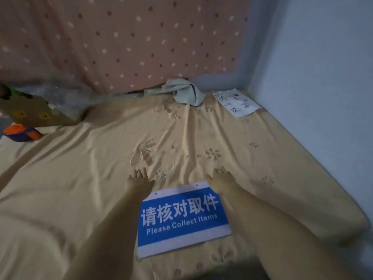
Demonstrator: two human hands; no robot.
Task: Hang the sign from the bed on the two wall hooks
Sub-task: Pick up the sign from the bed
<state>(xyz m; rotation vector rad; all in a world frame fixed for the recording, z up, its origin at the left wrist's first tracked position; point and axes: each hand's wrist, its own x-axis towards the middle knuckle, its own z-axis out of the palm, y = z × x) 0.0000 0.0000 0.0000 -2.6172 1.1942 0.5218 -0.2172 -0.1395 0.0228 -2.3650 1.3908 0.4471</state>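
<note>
The sign (pixel 182 217) lies flat on the yellow bed sheet (pixel 90 168) close in front of me. It is blue and white, reads "Please Collect Items", and has two small holes along its far edge. My left hand (pixel 139 181) rests palm down on the sheet just beyond the sign's far left corner, fingers spread. Just past the far right corner, my right hand (pixel 222 179) also lies palm down with fingers apart. Neither hand holds anything. My forearms run along both sides of the sign. No wall hooks are in view.
A pale blue wall (pixel 323 77) borders the bed on the right. A pink spotted cloth (pixel 121 41) hangs behind it. A handwritten paper (pixel 236 103) and a crumpled grey cloth (pixel 185 93) lie at the far end. A cardboard piece (pixel 30 114) and an orange-purple object (pixel 20 133) sit far left.
</note>
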